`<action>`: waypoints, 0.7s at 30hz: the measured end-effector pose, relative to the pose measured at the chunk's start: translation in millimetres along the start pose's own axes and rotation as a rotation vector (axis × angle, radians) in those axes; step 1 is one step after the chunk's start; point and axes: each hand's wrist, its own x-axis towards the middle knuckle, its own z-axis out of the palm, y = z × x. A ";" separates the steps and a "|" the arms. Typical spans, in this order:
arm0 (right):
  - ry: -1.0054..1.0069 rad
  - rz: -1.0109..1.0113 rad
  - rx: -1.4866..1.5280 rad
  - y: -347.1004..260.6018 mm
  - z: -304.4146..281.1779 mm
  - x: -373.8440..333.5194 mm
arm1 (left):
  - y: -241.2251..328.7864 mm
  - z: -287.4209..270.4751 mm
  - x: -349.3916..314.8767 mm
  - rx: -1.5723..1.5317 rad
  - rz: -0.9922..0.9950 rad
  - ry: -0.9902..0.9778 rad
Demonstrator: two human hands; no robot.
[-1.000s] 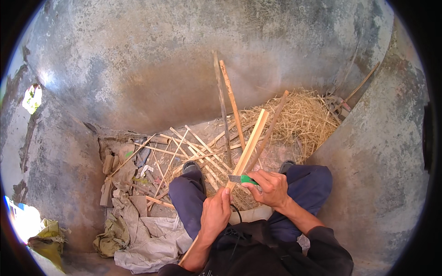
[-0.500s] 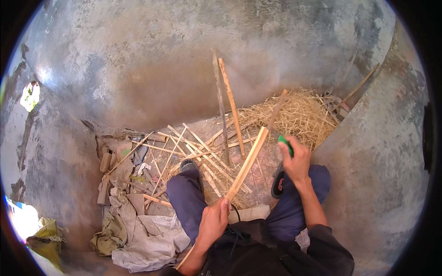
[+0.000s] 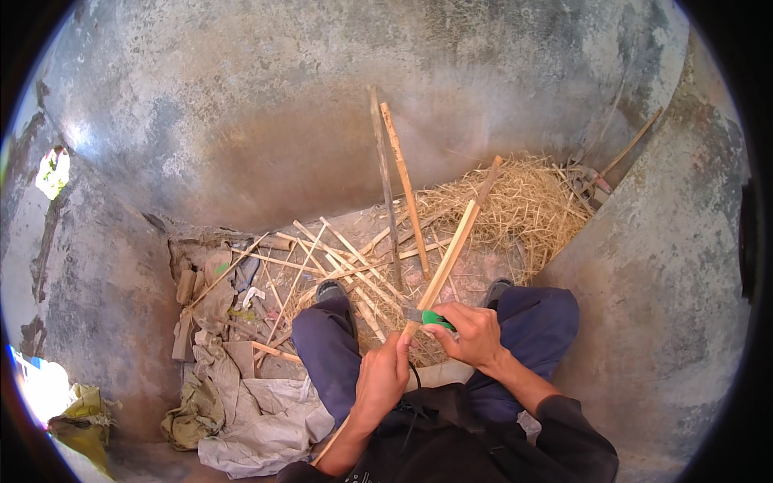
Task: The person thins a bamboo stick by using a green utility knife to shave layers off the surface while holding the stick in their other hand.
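Observation:
My left hand [image 3: 382, 377] is closed round the lower part of a pale split bamboo strip [image 3: 452, 249], which slants up and away to the right. Below that hand, a thin length of the strip shows along my left forearm. In my closed right hand [image 3: 473, 334] is a knife [image 3: 436, 320] with a green handle. Its short blade lies across the strip, just above my left thumb. The blade's edge is too small to make out. Past the strip's far end stands a brown stick [image 3: 488, 183], partly behind it.
Several cut strips [image 3: 366, 274] lie crossed on the floor beyond my feet. A heap of straw-like shavings [image 3: 531, 197] rests against the far wall. A grey stick [image 3: 382, 161] and a tan stick [image 3: 403, 173] stand upright. Crumpled sacks [image 3: 266, 419] lie at my left.
My right hand has brought the knife down and left along the strip, from near its far end to beside my left hand. The strip's far end has shifted slightly up and right.

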 end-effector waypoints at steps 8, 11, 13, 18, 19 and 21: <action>0.030 -0.015 -0.047 1.3 4.3 4.8 | -2.0 6.3 0.3 0.151 0.007 0.065; 0.033 -0.031 -0.063 4.5 5.5 6.3 | -3.4 6.1 -0.9 0.184 -0.012 0.058; 0.031 -0.044 -0.081 5.5 4.7 6.3 | -3.5 5.1 -1.2 0.170 -0.006 0.056; 0.172 -0.010 -0.221 34.0 2.6 6.3 | -4.3 4.9 -5.5 0.190 -0.015 0.041; 0.240 0.045 -0.289 50.6 0.5 7.4 | -2.7 1.8 -12.7 0.187 -0.027 0.024; 0.352 0.272 -0.338 90.0 -35.3 33.5 | -7.5 -0.5 -25.0 0.153 -0.040 0.017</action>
